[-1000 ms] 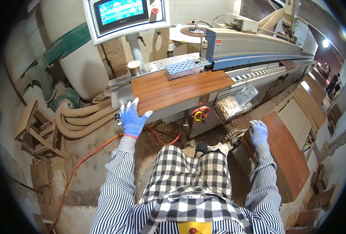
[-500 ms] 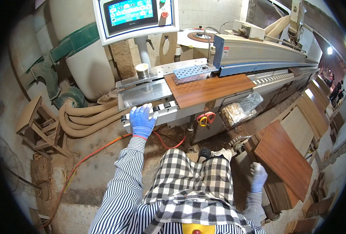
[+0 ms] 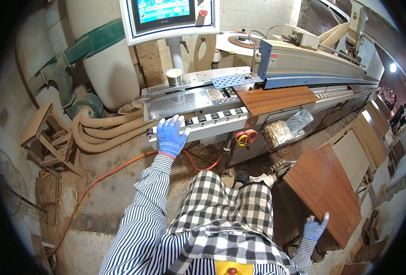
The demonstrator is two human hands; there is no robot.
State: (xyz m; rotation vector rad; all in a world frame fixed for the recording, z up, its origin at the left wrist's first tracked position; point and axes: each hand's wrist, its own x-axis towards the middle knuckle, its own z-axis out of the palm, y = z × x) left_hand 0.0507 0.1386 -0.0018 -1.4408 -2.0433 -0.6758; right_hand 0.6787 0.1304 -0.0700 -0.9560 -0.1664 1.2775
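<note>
My left hand (image 3: 171,136), in a blue work glove with pale fingertips, lies with fingers spread on the near end of the roller rail (image 3: 212,118). To its right, a brown wood-grain panel (image 3: 278,101) lies flat on the edge-banding machine, its right part by the blue-edged beam (image 3: 317,75). My right hand (image 3: 314,228), also gloved, is low at the right. It grips the near-left edge of another brown panel (image 3: 326,190), one digit lying over the top face. Its other fingers are partly hidden. This panel lies tilted on a stack.
A control screen (image 3: 164,11) stands over a small round tin (image 3: 174,76). Red-and-yellow scissors (image 3: 246,137) hang below the rail beside a scrap bin (image 3: 283,133). Thick hoses (image 3: 106,133), a wooden stool (image 3: 51,137) and an orange hose (image 3: 106,181) lie to the left.
The panel on the machine has slid right, baring more rollers. My right hand has moved from a loose fist onto the other panel's edge, and that panel has shifted toward me. My left hand stays put.
</note>
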